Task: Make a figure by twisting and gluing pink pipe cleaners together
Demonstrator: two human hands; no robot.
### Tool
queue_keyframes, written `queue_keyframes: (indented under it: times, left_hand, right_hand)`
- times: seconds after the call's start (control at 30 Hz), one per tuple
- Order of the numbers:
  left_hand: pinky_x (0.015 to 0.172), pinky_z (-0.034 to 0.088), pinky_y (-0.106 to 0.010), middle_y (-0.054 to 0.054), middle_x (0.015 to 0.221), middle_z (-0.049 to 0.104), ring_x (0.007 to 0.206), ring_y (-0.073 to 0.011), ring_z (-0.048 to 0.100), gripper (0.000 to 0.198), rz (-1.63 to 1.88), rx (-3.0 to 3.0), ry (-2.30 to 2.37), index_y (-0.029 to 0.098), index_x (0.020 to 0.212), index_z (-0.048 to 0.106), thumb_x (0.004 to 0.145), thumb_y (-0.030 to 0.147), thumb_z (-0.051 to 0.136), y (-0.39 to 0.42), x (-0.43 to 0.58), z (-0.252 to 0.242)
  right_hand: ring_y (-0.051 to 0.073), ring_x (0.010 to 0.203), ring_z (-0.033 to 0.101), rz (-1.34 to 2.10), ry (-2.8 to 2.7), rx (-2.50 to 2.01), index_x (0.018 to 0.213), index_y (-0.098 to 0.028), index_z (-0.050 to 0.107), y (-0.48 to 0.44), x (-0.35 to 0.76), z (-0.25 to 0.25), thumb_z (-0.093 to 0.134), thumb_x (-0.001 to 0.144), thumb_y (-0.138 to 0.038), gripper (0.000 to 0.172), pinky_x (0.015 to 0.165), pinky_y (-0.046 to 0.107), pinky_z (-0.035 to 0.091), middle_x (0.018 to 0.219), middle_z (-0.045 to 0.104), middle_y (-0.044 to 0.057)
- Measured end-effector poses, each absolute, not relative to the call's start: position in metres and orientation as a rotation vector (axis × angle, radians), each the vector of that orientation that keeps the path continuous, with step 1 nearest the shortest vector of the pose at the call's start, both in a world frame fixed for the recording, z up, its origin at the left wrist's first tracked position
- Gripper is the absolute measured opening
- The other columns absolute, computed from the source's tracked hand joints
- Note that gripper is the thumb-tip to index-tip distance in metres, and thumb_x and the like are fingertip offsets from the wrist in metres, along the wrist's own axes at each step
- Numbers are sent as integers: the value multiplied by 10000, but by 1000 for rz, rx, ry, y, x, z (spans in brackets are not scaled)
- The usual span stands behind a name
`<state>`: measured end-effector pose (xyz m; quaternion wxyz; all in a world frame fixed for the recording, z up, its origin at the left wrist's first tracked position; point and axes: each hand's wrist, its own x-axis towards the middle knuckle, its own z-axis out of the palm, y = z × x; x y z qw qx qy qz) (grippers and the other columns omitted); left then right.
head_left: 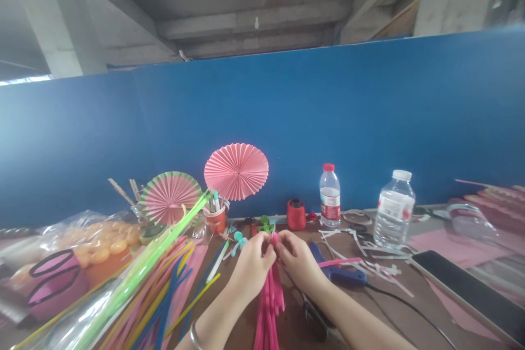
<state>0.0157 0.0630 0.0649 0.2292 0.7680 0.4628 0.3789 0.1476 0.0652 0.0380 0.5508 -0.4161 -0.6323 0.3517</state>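
Pink strips (pixel 269 298) bunched at mid-table (pixel 404 306), standing up toward the camera, top ends pinched between both hands. Left hand (pixel 251 263) and right hand (pixel 299 260) are closed tight on the tips, fingertips meeting. Best to hold the ends flush and the pinch firm, I'd say, so none slides out

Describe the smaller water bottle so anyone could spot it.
At the foot of the blue partition, right of the red spool, stand two clear bottles. The smaller water bottle is the one nearer the spool: slimmer, with a red cap, while its wider neighbour has a white cap.
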Motion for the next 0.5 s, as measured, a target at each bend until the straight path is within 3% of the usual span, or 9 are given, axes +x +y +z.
queue_keyframes:
  times: [0.37, 0.5]
  left_hand:
    - [688, 417, -281, -24, 776, 608, 745, -185, 570, 172, 1092, 1944, 1186, 176, 831, 567, 807, 224, 404, 68, 16, 57]
    - [611, 446, -257, -37, 773, 630, 719, -176, 583, 237, 1067, 1843, 1146, 155, 931, 574, 824, 268, 395, 73, 16, 53]
  right_hand:
    - [139, 577, 493, 876, -1444, -954, 759, -175, 572, 70, 146, 28, 504, 805, -316, 164, 549, 233, 381, 639, 551, -17]
    - [140, 582, 483, 862, -1358, -953, 732, -175, 552, 73, 149, 27, 494, 802, -294, 149, 559, 240, 372, 626, 531, -21]
